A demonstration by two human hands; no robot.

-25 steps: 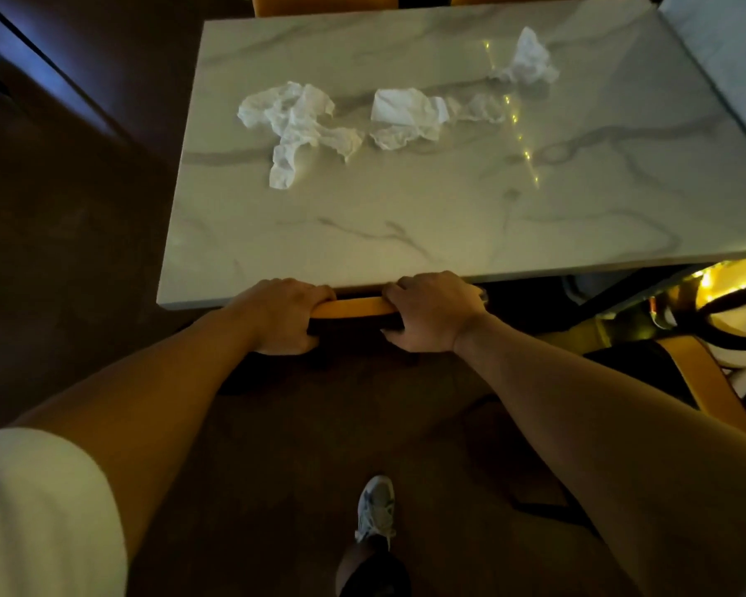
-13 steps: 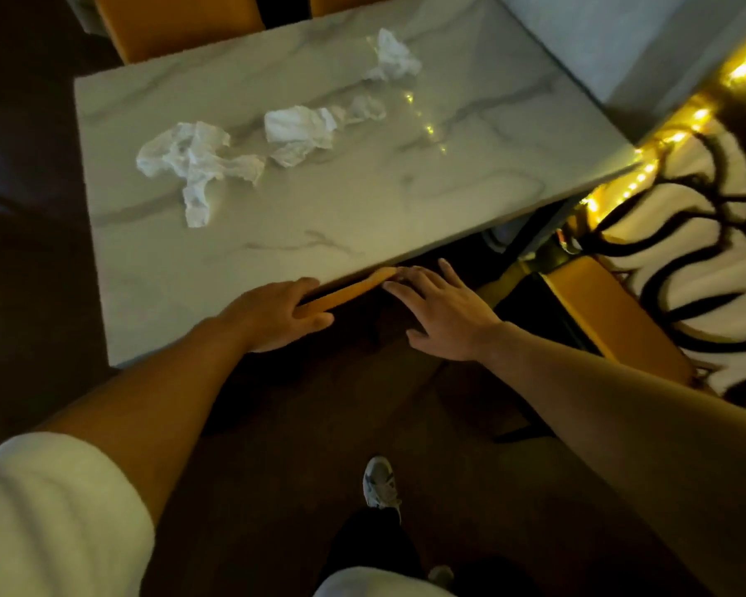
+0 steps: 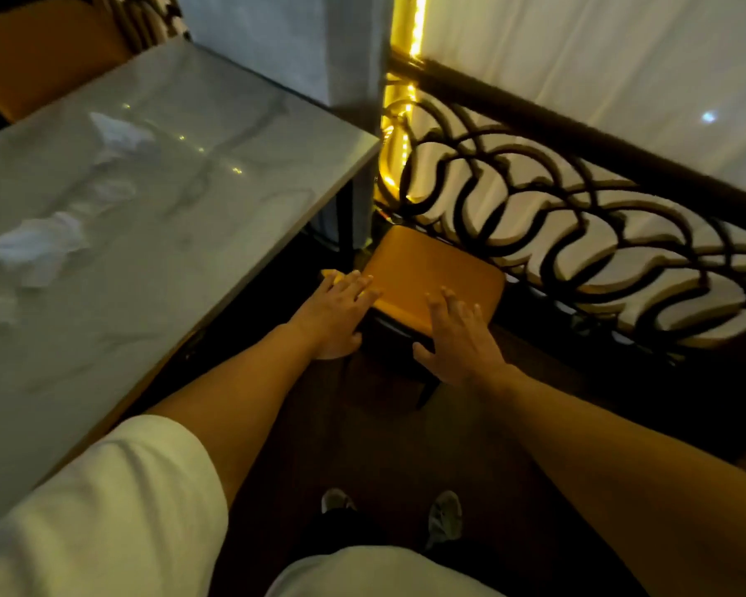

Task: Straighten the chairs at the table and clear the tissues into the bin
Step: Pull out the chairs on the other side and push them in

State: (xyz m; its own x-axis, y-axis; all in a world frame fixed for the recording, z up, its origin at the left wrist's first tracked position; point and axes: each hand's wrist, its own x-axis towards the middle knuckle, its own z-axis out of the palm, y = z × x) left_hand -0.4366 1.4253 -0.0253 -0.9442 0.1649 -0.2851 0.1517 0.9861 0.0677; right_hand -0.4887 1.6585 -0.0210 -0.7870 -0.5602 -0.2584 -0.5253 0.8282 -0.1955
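At the desk's (image 3: 216, 200) right end: attention now shifted from first chair to second orange chair (image 3: 431, 273) beside railing (image 3: 578, 234). Left hand (image 3: 334, 312) and right hand (image 3: 459, 338) released, fingers spread, reaching. Tissues (image 3: 39, 247) remaining on desk.

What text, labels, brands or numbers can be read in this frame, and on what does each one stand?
None: no words, numbers or signs can be read anywhere in the frame.
The table top shows only grey veining and blurred tissues.
The orange chair under the left hand and right hand carries no visible label.
The shoes are too dark and blurred to show any brand.
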